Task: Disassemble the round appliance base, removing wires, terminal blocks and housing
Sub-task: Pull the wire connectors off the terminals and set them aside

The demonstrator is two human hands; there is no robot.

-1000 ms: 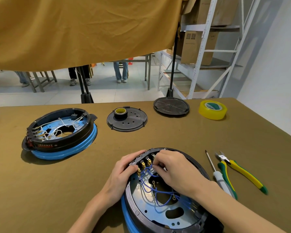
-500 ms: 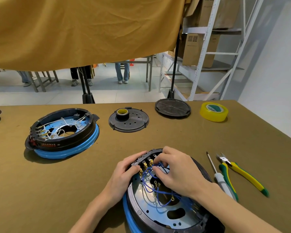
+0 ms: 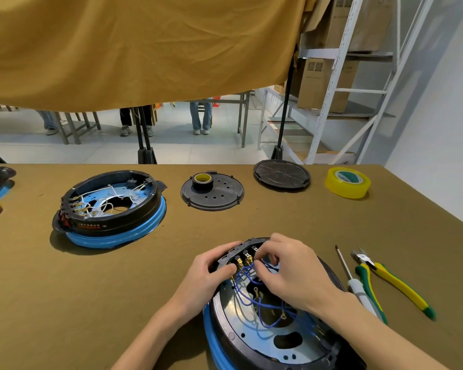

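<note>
A round appliance base point(image 3: 251, 340) with a black housing and blue rim lies open at the near edge of the table. Blue wires point(image 3: 254, 303) run across its metal plate to brass terminals point(image 3: 242, 260) at the far rim. My left hand point(image 3: 203, 279) grips the housing's far-left rim beside the terminal block. My right hand point(image 3: 286, 273) is over the terminals, its fingertips pinching a blue wire there. The right part of the base is hidden under my right hand and forearm.
A second open base point(image 3: 110, 209) with white wires sits at the left. Two black round covers point(image 3: 211, 192) point(image 3: 281, 174) and a yellow tape roll point(image 3: 348, 182) lie at the back. A screwdriver point(image 3: 356, 284) and yellow-green cutters point(image 3: 390, 281) lie at the right.
My right hand's fingers have curled in tighter on the blue wire at the terminals. The left hand stays on the rim. The view has tilted down slightly.
</note>
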